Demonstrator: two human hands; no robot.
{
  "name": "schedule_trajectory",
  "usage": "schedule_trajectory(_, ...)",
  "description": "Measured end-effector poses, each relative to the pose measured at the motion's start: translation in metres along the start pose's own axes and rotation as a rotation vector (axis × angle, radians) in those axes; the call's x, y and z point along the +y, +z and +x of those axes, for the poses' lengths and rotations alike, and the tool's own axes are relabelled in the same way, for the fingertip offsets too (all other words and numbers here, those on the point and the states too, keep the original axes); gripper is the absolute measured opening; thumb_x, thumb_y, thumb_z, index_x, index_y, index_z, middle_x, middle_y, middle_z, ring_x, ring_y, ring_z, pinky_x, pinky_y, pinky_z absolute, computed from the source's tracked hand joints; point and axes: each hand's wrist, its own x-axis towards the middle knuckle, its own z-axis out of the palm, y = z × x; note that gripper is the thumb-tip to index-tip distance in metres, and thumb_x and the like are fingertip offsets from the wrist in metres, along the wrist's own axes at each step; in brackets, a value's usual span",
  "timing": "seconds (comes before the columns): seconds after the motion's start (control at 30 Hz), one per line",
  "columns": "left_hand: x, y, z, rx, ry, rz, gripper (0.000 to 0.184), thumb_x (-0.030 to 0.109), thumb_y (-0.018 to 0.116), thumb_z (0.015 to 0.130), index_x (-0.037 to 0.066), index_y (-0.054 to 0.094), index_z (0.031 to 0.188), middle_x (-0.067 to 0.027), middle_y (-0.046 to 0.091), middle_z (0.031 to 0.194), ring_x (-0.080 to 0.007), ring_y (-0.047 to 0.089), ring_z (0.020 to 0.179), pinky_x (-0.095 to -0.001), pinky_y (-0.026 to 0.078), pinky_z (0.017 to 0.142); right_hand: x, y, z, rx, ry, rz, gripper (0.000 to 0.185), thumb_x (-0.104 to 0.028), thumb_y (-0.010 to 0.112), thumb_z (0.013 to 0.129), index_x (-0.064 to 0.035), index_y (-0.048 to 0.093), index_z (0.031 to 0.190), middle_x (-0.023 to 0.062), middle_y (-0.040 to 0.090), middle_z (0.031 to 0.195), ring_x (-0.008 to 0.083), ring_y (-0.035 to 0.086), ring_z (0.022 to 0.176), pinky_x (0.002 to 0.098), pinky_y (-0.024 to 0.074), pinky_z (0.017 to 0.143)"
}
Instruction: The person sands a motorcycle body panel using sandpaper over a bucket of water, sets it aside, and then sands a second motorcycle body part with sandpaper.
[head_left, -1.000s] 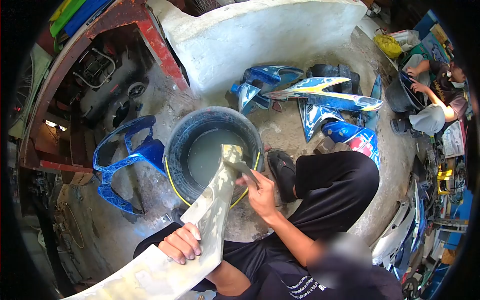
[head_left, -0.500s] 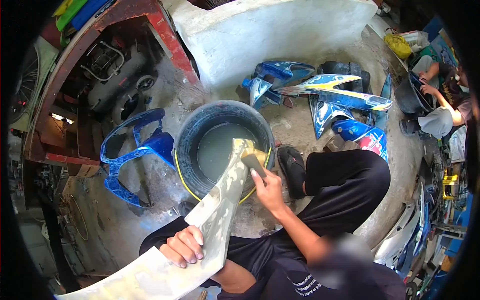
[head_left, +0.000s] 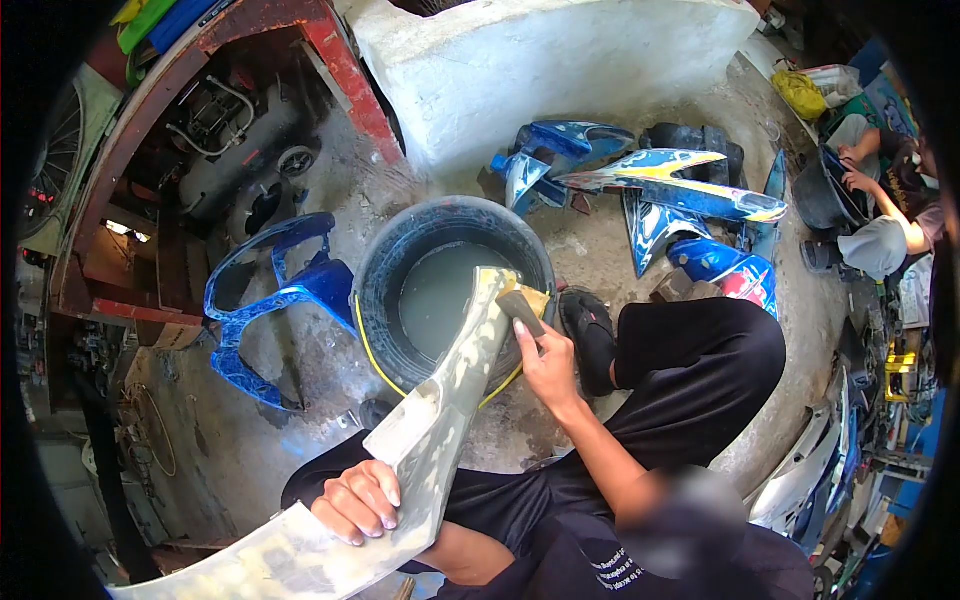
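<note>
A long, curved vehicle body panel (head_left: 425,425), patchy white, grey and yellowish, slants from the lower left up over the bucket. My left hand (head_left: 358,502) is closed around its wide lower part, fingers over the near edge. Close to the panel's narrow far end, my right hand (head_left: 547,368) pinches a dark grey piece of sandpaper (head_left: 521,312), which lies against the panel's right edge. Beneath that end stands a black bucket (head_left: 372,262) with cloudy water (head_left: 430,310) and a yellow handle.
A blue plastic frame (head_left: 235,325) lies left of the bucket. Blue, white and yellow fairings (head_left: 660,180) lie beyond it, by a white wall (head_left: 540,90). At right another person (head_left: 880,235) sits holding a black container (head_left: 825,190). A red-framed bench (head_left: 350,80) stands at upper left.
My right hand and the sandpaper have shifted slightly up along the panel's edge, toward its far end. My left hand keeps its hold. The whole view has moved a little.
</note>
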Motion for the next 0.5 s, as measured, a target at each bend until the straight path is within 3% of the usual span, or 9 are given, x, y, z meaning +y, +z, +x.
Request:
schedule_trajectory(0.1, 0.005, -0.005, 0.001, -0.046, -0.002, -0.016, 0.030, 0.016, 0.049, 0.096, 0.015, 0.048, 0.066, -0.0001, 0.051, 0.054, -0.0123, 0.050, 0.049, -0.0322, 0.045, 0.066, -0.005, -0.002, 0.007, 0.044, -0.001, 0.022, 0.027, -0.017, 0.061, 0.097, 0.0074, 0.069, 0.105, 0.0228, 0.072, 0.106, 0.0269, 0.073, 0.080, 0.0341, 0.0529, 0.067)
schedule_trajectory(0.23, 0.014, -0.002, 0.000, -0.014, 0.002, -0.027, 0.031, 0.012, 0.051, 0.093, 0.015, 0.049, 0.063, -0.0001, 0.051, 0.051, -0.0114, 0.049, 0.044, -0.0327, 0.046, 0.064, -0.003, 0.000, 0.016, 0.062, -0.010, 0.005, 0.027, -0.017, 0.060, 0.098, 0.0074, 0.069, 0.105, 0.0240, 0.071, 0.105, 0.0293, 0.073, 0.087, 0.0346, 0.0533, 0.073)
schedule_trajectory(0.3, 0.015, 0.000, 0.001, 0.023, 0.042, -0.029, 0.030, 0.012, 0.059, 0.090, 0.012, 0.051, 0.061, -0.0051, 0.057, 0.053, -0.0163, 0.057, 0.045, -0.0366, 0.051, 0.056, -0.001, 0.001, 0.021, 0.083, -0.034, 0.019, 0.027, -0.017, 0.060, 0.098, 0.0076, 0.069, 0.104, 0.0242, 0.071, 0.105, 0.0302, 0.073, 0.090, 0.0348, 0.0534, 0.075)
schedule_trajectory(0.5, 0.018, 0.003, 0.002, 0.043, 0.052, -0.066, 0.030, 0.011, 0.059, 0.088, 0.010, 0.051, 0.059, -0.0052, 0.057, 0.051, -0.0159, 0.056, 0.043, -0.0353, 0.050, 0.051, -0.011, -0.001, 0.026, 0.099, -0.028, 0.055, 0.029, -0.018, 0.060, 0.098, 0.0098, 0.069, 0.101, 0.0232, 0.071, 0.108, 0.0314, 0.073, 0.095, 0.0353, 0.0536, 0.079)
